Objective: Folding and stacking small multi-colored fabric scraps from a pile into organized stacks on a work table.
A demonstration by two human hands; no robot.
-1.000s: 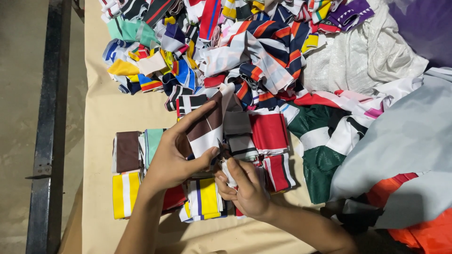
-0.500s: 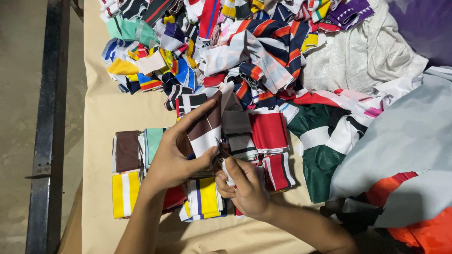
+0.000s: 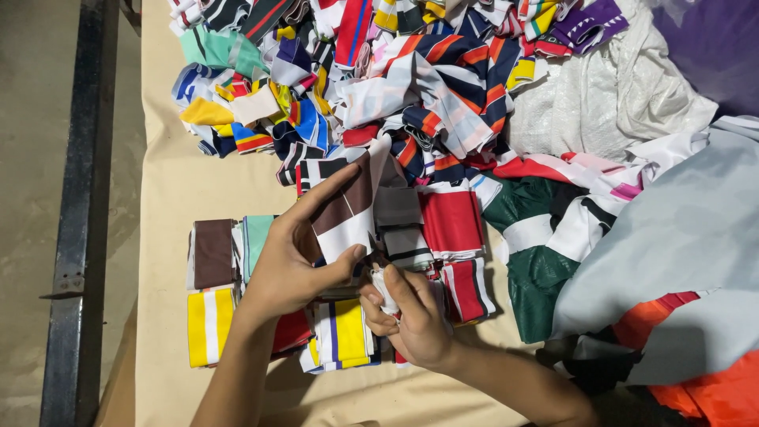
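Note:
My left hand point(image 3: 292, 257) holds up a folded brown-and-white striped knit collar piece point(image 3: 348, 209), thumb on its lower white edge. My right hand point(image 3: 407, 316) pinches the white lower end of the same strip just below it. Under my hands lie sorted folded pieces: a brown one point(image 3: 213, 251), a mint green one point(image 3: 257, 237), a yellow-and-white one point(image 3: 209, 324), a yellow, white and purple one point(image 3: 344, 334), and red ones point(image 3: 451, 221).
A big loose heap of multicoloured striped collar strips point(image 3: 379, 79) fills the far part of the beige table point(image 3: 170, 190). White point(image 3: 609, 95), green point(image 3: 538, 261), grey point(image 3: 680, 237) and orange point(image 3: 711, 395) fabric lies to the right. A dark metal rail point(image 3: 79, 213) runs along the left.
Both hands stay in place on the brown-and-white piece; my right-hand fingers have shifted slightly on its lower end.

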